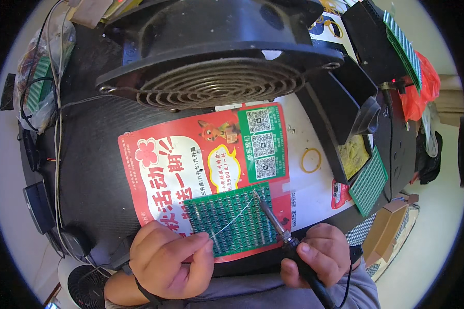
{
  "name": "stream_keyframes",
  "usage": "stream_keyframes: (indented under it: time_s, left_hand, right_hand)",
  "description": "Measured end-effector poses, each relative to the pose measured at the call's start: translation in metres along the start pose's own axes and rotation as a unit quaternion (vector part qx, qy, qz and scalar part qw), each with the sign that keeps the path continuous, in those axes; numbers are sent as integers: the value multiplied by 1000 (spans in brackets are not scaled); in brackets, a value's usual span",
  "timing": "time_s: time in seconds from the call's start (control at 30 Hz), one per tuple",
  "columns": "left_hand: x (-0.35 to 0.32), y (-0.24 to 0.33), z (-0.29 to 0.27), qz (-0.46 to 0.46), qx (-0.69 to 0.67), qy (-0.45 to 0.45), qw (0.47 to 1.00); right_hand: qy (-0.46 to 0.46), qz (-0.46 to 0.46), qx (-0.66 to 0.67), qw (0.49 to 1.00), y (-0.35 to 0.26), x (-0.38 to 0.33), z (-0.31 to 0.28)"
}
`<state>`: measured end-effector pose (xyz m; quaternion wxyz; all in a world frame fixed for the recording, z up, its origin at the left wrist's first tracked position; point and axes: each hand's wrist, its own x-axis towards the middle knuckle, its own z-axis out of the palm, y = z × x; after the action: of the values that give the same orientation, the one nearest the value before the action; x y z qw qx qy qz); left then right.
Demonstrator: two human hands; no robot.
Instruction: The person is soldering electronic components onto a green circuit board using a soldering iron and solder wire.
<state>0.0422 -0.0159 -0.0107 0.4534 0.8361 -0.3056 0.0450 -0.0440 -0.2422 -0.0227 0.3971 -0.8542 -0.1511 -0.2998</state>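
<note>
A green circuit board panel [234, 229] packed with rows of small parts lies on a red printed leaflet [134, 170]. My right hand [319, 255] is closed round the dark handle of a soldering iron [276, 222], whose tip meets the board near its upper right edge. Between thumb and forefinger my left hand [172, 257] pinches a thin strand of solder wire [233, 220]. The strand runs up and right across the board to the iron's tip. Whether the solder is melting there is too small to tell.
A black fan with a round wire grille [221, 85] stands just beyond the leaflet. At right are a black soldering iron holder [345, 113] with a yellow sponge [354, 154], another green board [368, 181] and a cardboard box [389, 232]. Cables [59, 154] run along the left side.
</note>
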Motion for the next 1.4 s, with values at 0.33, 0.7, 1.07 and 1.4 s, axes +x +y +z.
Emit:
stream_keyframes:
  time_s: [0.33,0.7,1.07,1.4]
  left_hand:
    - [0,2,0,12,22,-23,999]
    - [1,2,3,36,31,-42,998]
    - [1,2,4,47,45,-65,996]
    - [2,2,5,72,49,-71,994]
  right_hand:
    - [-1,0,8,1000,-2,-2,0]
    - [2,-14,21,1000,-2,-4,0]
    - [16,-8,8,1000,-5,-4,3]
    - [4,-34,6,999,-3,-5,-2]
